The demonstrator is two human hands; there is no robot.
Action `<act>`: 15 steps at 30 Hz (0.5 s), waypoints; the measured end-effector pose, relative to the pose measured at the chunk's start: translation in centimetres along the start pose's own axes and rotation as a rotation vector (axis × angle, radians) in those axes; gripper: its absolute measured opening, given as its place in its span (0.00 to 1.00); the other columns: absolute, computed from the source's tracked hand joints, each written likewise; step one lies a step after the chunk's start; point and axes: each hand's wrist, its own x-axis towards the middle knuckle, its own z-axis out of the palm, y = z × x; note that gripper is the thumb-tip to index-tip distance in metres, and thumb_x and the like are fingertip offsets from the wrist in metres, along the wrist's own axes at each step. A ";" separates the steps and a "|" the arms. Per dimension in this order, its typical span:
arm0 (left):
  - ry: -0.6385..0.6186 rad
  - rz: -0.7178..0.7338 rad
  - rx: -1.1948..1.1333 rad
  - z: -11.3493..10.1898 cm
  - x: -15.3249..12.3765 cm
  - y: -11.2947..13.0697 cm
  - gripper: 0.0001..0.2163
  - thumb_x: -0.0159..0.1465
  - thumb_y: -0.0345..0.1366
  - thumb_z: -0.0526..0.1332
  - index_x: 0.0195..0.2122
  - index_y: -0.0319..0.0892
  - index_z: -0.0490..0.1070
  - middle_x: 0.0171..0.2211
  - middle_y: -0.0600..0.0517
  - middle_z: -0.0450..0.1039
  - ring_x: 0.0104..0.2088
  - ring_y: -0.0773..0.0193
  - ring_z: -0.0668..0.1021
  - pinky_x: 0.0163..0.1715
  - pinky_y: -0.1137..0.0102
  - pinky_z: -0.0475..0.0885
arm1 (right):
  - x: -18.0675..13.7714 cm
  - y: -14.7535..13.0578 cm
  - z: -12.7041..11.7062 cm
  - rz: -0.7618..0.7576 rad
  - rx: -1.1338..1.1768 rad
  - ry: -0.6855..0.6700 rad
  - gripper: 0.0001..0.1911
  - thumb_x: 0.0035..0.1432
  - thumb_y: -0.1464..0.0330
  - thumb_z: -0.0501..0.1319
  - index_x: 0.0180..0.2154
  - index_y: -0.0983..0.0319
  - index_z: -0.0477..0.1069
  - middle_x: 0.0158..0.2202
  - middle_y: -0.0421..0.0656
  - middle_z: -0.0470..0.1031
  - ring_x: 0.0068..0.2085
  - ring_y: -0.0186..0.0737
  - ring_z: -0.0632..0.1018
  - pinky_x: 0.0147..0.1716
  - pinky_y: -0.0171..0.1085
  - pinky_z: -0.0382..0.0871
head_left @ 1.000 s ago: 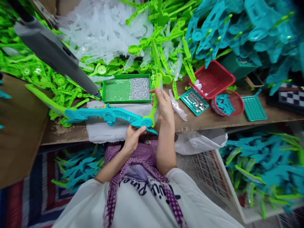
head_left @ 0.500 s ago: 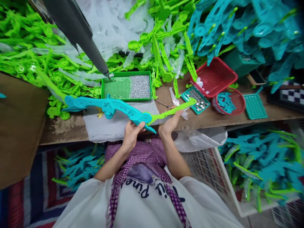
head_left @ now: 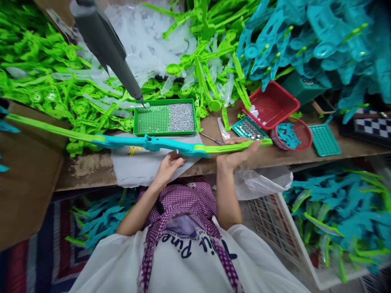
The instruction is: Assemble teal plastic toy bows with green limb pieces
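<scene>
A long toy bow [head_left: 171, 145], blue in the middle with a lime-green limb at each end, lies across in front of me, its thin edge facing up. My left hand [head_left: 168, 167] is closed on the blue middle from below, thumb on the near side. Under the right green limb my right hand [head_left: 236, 156] grips it, with the fingers partly hidden behind the limb. Both limbs stretch outward, the left one reaching past the cardboard. A grey power screwdriver [head_left: 114, 57] hangs tip-down above the green tray [head_left: 152, 118] of small screws.
Piles of green parts [head_left: 33, 85] and blue parts [head_left: 324, 40] crowd the back. On the right stand a red bin [head_left: 276, 101], a red basket [head_left: 307, 136] and a teal tray [head_left: 325, 140]. Cardboard [head_left: 33, 175] blocks the left. A white crate [head_left: 293, 240] holds more parts.
The left green limb has swung outward to the left, and the bow has rolled edge-up. My right hand has slid right along the other limb, which now points straighter out.
</scene>
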 end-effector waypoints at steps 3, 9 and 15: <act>0.166 0.340 0.430 -3.7 -2.2 1.4 0.13 0.64 0.44 0.67 0.44 0.41 0.76 0.41 0.46 0.80 0.39 0.59 0.82 0.43 0.62 0.79 | 1.2 0.3 -0.8 -0.070 0.117 0.041 0.31 0.68 0.44 0.40 0.21 0.57 0.55 0.18 0.34 0.52 0.17 0.32 0.60 0.19 0.33 0.57; 0.419 0.897 1.138 -10.5 -2.6 7.0 0.23 0.59 0.38 0.72 0.55 0.45 0.71 0.53 0.42 0.72 0.55 0.49 0.75 0.59 0.53 0.69 | 1.5 1.2 -2.0 -0.116 0.067 0.031 0.26 0.65 0.49 0.44 0.21 0.57 0.54 0.17 0.34 0.50 0.16 0.33 0.58 0.18 0.33 0.54; 0.010 0.708 1.352 -11.9 0.8 9.5 0.16 0.68 0.41 0.62 0.55 0.45 0.74 0.50 0.43 0.79 0.51 0.48 0.79 0.56 0.52 0.70 | 0.9 0.1 -3.6 -0.094 -0.104 -0.037 0.18 0.56 0.51 0.46 0.24 0.55 0.53 0.20 0.34 0.52 0.19 0.36 0.61 0.22 0.38 0.60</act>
